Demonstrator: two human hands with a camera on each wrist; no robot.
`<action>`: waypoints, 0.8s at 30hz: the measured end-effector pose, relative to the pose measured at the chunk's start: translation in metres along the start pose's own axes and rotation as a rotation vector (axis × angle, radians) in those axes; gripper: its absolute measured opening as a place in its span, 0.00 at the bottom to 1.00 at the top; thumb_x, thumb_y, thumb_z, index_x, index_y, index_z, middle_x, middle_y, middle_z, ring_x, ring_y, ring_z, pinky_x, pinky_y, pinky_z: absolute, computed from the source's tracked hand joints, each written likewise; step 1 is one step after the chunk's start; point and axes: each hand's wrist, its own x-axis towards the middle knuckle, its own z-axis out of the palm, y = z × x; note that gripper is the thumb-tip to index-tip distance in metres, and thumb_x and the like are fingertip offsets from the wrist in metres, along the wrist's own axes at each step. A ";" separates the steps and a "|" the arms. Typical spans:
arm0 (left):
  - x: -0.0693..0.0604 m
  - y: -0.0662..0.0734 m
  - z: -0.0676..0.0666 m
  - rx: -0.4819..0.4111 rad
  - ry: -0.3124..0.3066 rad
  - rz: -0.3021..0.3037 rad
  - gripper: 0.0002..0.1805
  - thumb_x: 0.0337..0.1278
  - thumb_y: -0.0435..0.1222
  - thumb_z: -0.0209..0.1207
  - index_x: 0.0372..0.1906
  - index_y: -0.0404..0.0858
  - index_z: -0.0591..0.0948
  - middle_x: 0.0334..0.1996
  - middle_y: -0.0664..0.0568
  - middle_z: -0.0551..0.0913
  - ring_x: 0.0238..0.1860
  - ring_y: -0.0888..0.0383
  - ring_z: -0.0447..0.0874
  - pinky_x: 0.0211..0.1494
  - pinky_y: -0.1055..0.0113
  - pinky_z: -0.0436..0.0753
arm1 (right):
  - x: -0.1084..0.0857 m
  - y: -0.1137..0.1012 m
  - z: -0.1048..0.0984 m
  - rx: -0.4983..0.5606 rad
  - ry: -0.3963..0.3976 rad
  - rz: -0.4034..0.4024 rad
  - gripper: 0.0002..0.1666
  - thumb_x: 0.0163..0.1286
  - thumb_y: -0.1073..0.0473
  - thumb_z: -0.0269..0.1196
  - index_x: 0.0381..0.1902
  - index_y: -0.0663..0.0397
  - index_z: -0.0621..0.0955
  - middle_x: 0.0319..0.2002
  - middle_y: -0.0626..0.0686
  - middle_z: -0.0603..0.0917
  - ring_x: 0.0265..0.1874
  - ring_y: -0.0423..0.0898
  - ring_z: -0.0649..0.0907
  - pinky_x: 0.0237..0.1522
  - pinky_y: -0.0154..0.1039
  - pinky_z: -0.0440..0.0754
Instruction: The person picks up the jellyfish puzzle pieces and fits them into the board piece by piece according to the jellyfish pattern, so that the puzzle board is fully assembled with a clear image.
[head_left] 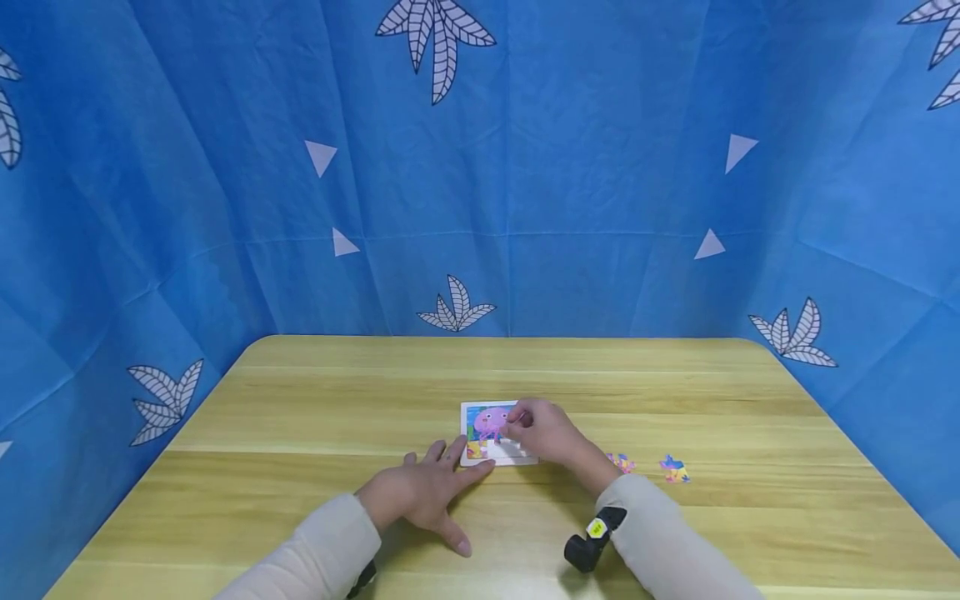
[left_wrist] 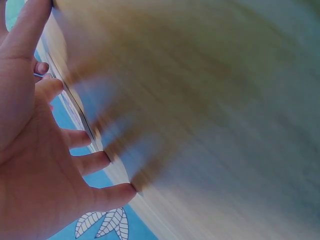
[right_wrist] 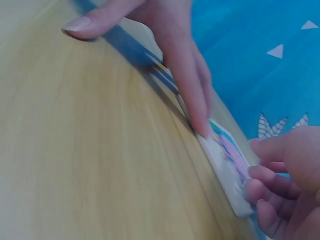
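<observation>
A small jigsaw puzzle in a white frame tray (head_left: pixel 504 461) lies on the table, showing a pink octopus (head_left: pixel 491 419) on blue. A yellow part fills its lower left corner, and bare white tray shows beside that. My left hand (head_left: pixel 429 492) lies with fingers spread, fingertips at the tray's left and front edges, thumb out to the side. Over the right part of the puzzle, my right hand (head_left: pixel 546 431) has its thumb and forefinger brought close together. In the right wrist view its curled fingers (right_wrist: pixel 257 190) are at the tray; whether a piece is between them is hidden.
Two loose jigsaw pieces lie to the right on the wooden table (head_left: pixel 337 392): a blue and yellow one (head_left: pixel 674 469) and a pink and yellow one (head_left: pixel 622 462), partly behind the right forearm. A blue curtain (head_left: pixel 585 167) with leaf prints hangs around the table.
</observation>
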 end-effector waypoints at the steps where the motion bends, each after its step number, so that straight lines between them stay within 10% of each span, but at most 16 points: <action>1: 0.000 0.000 0.000 -0.001 0.001 -0.001 0.59 0.29 0.69 0.63 0.73 0.66 0.48 0.75 0.42 0.43 0.72 0.36 0.47 0.62 0.32 0.59 | -0.001 0.001 -0.003 -0.003 -0.005 0.001 0.05 0.61 0.59 0.66 0.31 0.54 0.80 0.23 0.48 0.78 0.23 0.42 0.75 0.24 0.35 0.74; 24: -0.002 0.000 0.000 -0.021 0.005 0.006 0.59 0.29 0.68 0.64 0.73 0.66 0.48 0.75 0.42 0.42 0.72 0.37 0.46 0.63 0.32 0.59 | -0.036 0.041 -0.071 -0.020 -0.110 0.024 0.12 0.60 0.60 0.66 0.40 0.61 0.80 0.33 0.52 0.80 0.33 0.43 0.78 0.35 0.37 0.78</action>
